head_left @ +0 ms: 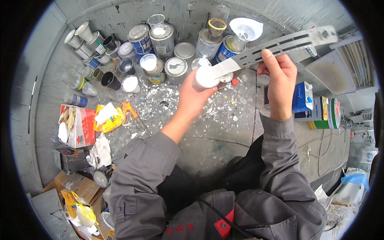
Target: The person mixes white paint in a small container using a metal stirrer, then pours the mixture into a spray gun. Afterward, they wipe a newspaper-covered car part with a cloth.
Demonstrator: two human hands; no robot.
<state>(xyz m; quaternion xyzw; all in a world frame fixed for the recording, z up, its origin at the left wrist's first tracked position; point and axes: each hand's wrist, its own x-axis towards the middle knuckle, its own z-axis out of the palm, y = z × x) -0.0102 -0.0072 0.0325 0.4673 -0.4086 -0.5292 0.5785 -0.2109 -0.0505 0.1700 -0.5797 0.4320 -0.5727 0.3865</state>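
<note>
Nearest us, our left hand point(191, 95) is curled around a cup point(205, 80), holding it above the floor point(218, 150), short of the far edge. Our right hand point(279, 80) pinches a flat slotted strip point(289, 45) between thumb and fingers, with its white-coated end reaching to the cup's mouth; how deep it goes, we cannot tell. To do this well, we should keep the cup steady and upright in a firm but gentle grip, since a thin wall could give if squeezed. A strip this long probably swings easily, so we would do better to guide it with small, slow turns of the wrist and wipe both faces on the rim, letting drips fall back inside. Beyond the cup, cans point(176, 66) line the floor's far edge, with a white funnel point(245, 29) among them by the wall point(180, 11); we ought to keep the strip's free end from knocking them.
</note>
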